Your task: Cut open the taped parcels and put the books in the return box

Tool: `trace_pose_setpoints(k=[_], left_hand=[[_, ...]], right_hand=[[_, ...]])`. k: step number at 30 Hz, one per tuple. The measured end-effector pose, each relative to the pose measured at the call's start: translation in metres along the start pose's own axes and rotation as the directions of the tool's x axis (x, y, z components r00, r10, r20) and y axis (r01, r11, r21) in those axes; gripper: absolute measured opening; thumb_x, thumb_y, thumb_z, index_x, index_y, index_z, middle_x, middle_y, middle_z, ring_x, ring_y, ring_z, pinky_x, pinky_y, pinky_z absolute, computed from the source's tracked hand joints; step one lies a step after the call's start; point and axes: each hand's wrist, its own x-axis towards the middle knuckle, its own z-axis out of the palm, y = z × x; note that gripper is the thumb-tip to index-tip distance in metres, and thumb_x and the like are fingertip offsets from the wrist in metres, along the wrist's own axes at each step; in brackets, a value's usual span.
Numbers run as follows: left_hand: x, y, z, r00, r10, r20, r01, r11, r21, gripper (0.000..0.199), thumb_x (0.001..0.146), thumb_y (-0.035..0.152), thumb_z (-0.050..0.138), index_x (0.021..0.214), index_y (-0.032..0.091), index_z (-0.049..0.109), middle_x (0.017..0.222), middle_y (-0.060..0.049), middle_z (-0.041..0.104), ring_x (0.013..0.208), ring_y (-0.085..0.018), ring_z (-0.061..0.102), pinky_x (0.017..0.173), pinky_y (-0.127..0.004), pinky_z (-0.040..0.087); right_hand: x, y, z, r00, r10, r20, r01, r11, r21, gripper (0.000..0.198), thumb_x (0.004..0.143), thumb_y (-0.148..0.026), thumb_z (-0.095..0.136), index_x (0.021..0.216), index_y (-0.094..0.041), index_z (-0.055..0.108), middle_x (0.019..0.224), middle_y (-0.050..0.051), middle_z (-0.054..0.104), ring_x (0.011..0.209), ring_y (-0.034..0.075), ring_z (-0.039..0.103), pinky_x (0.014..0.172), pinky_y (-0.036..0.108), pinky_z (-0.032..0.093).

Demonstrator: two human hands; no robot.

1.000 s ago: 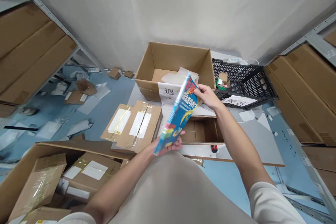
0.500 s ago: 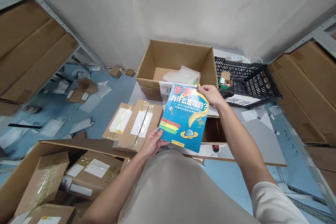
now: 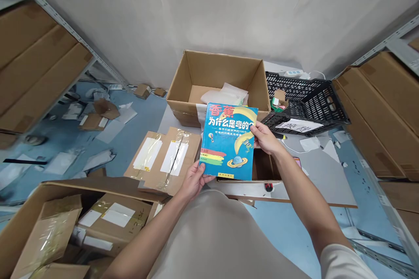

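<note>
A blue book (image 3: 225,150) with a banana, a ringed planet and Chinese lettering on its cover is held up in front of me, cover facing me. My left hand (image 3: 196,178) grips its lower left corner, thumb on the cover. At the right edge, my right hand (image 3: 264,137) pinches it with the thumb in front. Behind the book stands a large open carton (image 3: 183,107) with translucent wrapping (image 3: 225,94) inside. Below the right hand, an open brown box (image 3: 266,165) is partly hidden by the book.
Taped cardboard parcels (image 3: 175,159) lie left of the book. A black plastic crate (image 3: 310,100) stands on the table (image 3: 330,174) at the right. Front left, a big carton (image 3: 22,209) holds several parcels. Shelves with boxes (image 3: 36,48) flank both sides; paper scraps (image 3: 98,159) litter the floor.
The book has turned slightly and is more upright. My right hand has slid from its top right corner down to the right edge; the left hand keeps its hold.
</note>
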Motion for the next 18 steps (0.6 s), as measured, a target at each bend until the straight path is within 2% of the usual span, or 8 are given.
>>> trace_pose_setpoints(k=[4, 7, 10, 14, 16, 18], left_hand=[[0.009, 0.005, 0.006, 0.998, 0.053, 0.033, -0.053, 0.998, 0.015, 0.049, 0.071, 0.052, 0.068, 0.104, 0.017, 0.058, 0.096, -0.008, 0.071, 0.086, -0.022, 0.068, 0.082, -0.040, 0.053], [0.014, 0.009, 0.006, 0.990, 0.128, 0.053, -0.130, 0.990, 0.052, 0.054, 0.072, 0.056, 0.064, 0.109, 0.016, 0.058, 0.104, -0.013, 0.068, 0.096, -0.025, 0.065, 0.086, -0.039, 0.051], [0.014, 0.004, 0.000, 0.976, 0.210, -0.058, -0.199, 0.968, 0.156, 0.053, 0.074, 0.054, 0.063, 0.109, 0.015, 0.060, 0.110, -0.015, 0.065, 0.104, -0.026, 0.061, 0.089, -0.038, 0.048], [0.010, -0.021, -0.018, 0.916, 0.266, -0.302, -0.191, 0.948, 0.254, 0.046, 0.075, 0.054, 0.061, 0.100, 0.015, 0.062, 0.109, -0.013, 0.066, 0.106, -0.025, 0.060, 0.091, -0.038, 0.046], [0.008, -0.038, -0.028, 0.899, 0.261, -0.353, -0.155, 0.941, 0.302, 0.043, 0.076, 0.052, 0.059, 0.098, 0.015, 0.062, 0.107, -0.013, 0.066, 0.105, -0.025, 0.060, 0.092, -0.039, 0.046], [0.007, -0.055, -0.036, 0.907, 0.250, -0.338, -0.113, 0.919, 0.377, 0.037, 0.078, 0.044, 0.059, 0.101, 0.015, 0.061, 0.108, -0.013, 0.065, 0.105, -0.024, 0.060, 0.095, -0.041, 0.044]], right_hand=[[0.021, -0.008, -0.005, 0.993, -0.098, -0.070, 0.099, 0.995, 0.015, 0.045, 0.070, -0.058, 0.064, 0.099, -0.024, 0.057, 0.074, 0.000, 0.069, 0.052, 0.015, 0.061, 0.043, 0.026, 0.049], [0.054, -0.025, -0.017, 0.969, -0.193, -0.155, 0.208, 0.975, 0.082, 0.040, 0.070, -0.053, 0.065, 0.094, -0.023, 0.056, 0.080, 0.001, 0.069, 0.064, 0.017, 0.065, 0.056, 0.030, 0.054], [0.103, -0.043, -0.029, 0.922, -0.223, -0.316, 0.273, 0.954, 0.124, 0.031, 0.076, -0.048, 0.060, 0.094, -0.023, 0.052, 0.079, 0.000, 0.067, 0.063, 0.015, 0.065, 0.058, 0.031, 0.055], [0.173, -0.055, -0.032, 0.861, -0.088, -0.501, 0.197, 0.966, 0.170, 0.019, 0.088, -0.029, 0.046, 0.106, -0.023, 0.046, 0.088, 0.000, 0.066, 0.063, 0.011, 0.065, 0.058, 0.030, 0.057], [0.196, -0.052, -0.027, 0.836, 0.011, -0.548, 0.103, 0.979, 0.176, 0.020, 0.090, -0.020, 0.042, 0.110, -0.020, 0.045, 0.091, 0.003, 0.065, 0.063, 0.011, 0.064, 0.057, 0.030, 0.057], [0.207, -0.043, -0.021, 0.875, -0.011, -0.483, 0.072, 0.992, 0.108, 0.022, 0.091, -0.018, 0.042, 0.112, -0.017, 0.046, 0.092, 0.006, 0.064, 0.066, 0.013, 0.064, 0.058, 0.032, 0.057]])
